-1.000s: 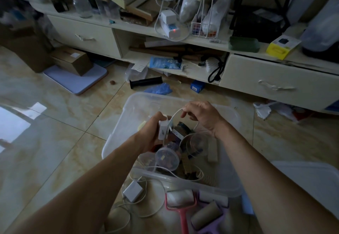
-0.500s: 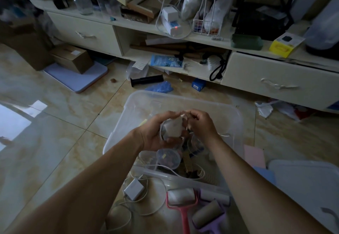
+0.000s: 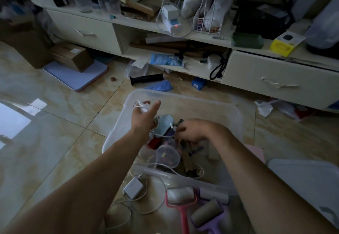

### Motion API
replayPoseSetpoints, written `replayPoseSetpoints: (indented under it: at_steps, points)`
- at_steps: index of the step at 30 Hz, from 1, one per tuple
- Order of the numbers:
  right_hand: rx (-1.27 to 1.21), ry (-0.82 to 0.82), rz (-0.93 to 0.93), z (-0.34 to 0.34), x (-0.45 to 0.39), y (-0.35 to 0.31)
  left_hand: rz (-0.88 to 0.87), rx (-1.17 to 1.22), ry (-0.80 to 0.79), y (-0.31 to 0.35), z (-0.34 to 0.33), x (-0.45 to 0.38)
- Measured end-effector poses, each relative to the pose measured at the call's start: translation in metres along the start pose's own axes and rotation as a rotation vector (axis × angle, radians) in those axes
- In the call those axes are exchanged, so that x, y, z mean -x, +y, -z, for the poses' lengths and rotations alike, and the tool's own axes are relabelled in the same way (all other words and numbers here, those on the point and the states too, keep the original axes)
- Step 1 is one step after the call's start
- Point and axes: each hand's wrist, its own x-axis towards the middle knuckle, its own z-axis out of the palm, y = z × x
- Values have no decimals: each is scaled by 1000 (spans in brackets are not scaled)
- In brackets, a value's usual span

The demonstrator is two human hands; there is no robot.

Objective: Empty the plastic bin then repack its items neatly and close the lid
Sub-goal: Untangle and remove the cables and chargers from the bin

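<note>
On the tiled floor point(image 3: 55, 123) stood the clear plastic bin point(image 3: 233, 113), part-filled with clutter; above its far-left corner the left hand point(image 3: 142, 117) gripped a small white charger point(image 3: 144, 107), cable looped over the fingers, forefinger straight; the right hand point(image 3: 194, 130), fingers curled, pinched the white cable point(image 3: 169, 121) over the bin's middle; a round clear tub point(image 3: 167, 155) lay inside; beyond the near rim lay a white adapter point(image 3: 133, 187), a pink lint roller point(image 3: 180, 199) and a purple one point(image 3: 208, 213); the lid point(image 3: 300, 178) rested beside the bin's right edge.

Dim, bluish indoor light — the brightest spot is window glare on the glossy floor tiles point(image 3: 16, 118) at left. Shadows are soft. Wide-angle bending curves the cabinet point(image 3: 275, 79) — corners darken and blur.
</note>
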Motion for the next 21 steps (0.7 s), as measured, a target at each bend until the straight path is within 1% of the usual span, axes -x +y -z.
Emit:
replayPoseSetpoints:
  at_steps: [2, 5, 8, 11, 14, 16, 19, 21]
  points:
    - [-61, 141, 77, 10, 4, -4, 7, -130, -13, -6, 6, -3]
    - [-127, 290, 169, 12, 4, -8, 31, -213, -119, -12, 5, 0]
    - [-135, 368, 227, 5, 2, -9, -25, -349, -216, -13, 0, 4]
    - [-148, 417, 251, -1, 0, -3, -16, -430, -232, -16, -2, 1]
    - [-201, 491, 253, -5, -4, 3, -20, -517, -299, -13, -4, 5]
    - [-239, 535, 255, -5, -5, 6, -15, -533, -408, -10, -4, 9]
    - [-249, 583, 242, -3, -6, 11, 150, -410, -681, -8, 1, 15]
    - [-306, 591, 238, 0, -6, 15, 193, -426, -819, -8, 5, 16]
